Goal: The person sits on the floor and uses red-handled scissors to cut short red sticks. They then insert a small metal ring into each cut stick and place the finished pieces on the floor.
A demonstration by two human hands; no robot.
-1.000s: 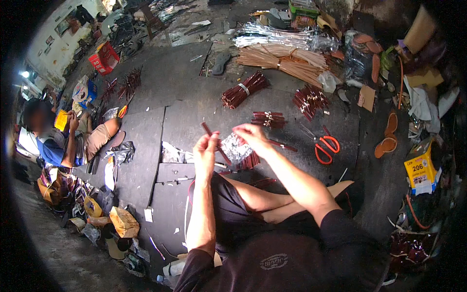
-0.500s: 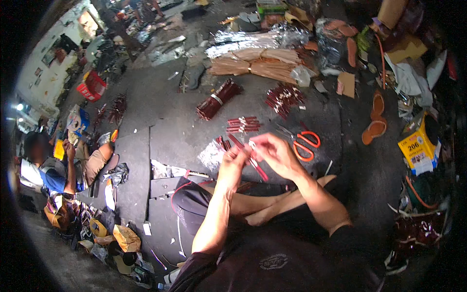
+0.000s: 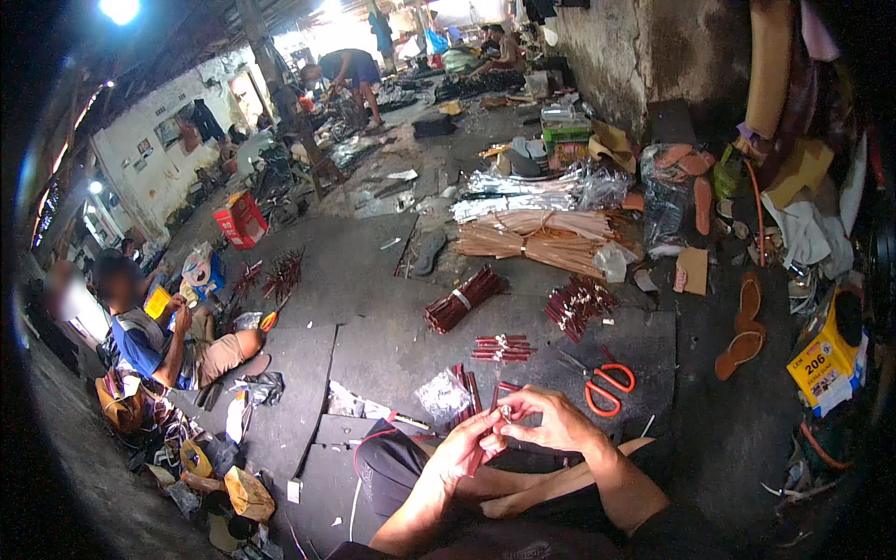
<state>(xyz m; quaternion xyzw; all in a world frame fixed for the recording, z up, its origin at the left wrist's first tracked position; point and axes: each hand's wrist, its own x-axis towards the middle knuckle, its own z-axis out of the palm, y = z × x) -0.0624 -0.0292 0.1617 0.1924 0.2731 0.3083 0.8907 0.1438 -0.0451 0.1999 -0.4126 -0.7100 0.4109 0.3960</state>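
Observation:
In front of my crossed legs, my left hand [image 3: 472,442] is closed on a narrow dark red strap [image 3: 495,393], which sticks up beyond its fingers. My right hand [image 3: 553,422] pinches at a small silvery piece [image 3: 506,412] against the strap, its fingertips touching those of the left. What this piece is stays too small to tell. Just beyond lie a small row of dark red straps with silvery bits [image 3: 502,348], a clear plastic bag [image 3: 442,396] and orange-handled scissors [image 3: 609,389]. Farther off are a tied dark red bundle [image 3: 464,299] and a loose pile [image 3: 579,306].
Bundles of tan strips [image 3: 532,235] and silvery strips [image 3: 523,194] lie farther back. Two brown sandals [image 3: 744,327] and a yellow box [image 3: 826,359] are at the right. A seated person [image 3: 154,336] works at the left, beside scraps and a red box [image 3: 241,221].
The view has tilted up, showing more of the room. My hands have drawn together, and the strap that slanted below them is now mostly hidden, with an end pointing away from me.

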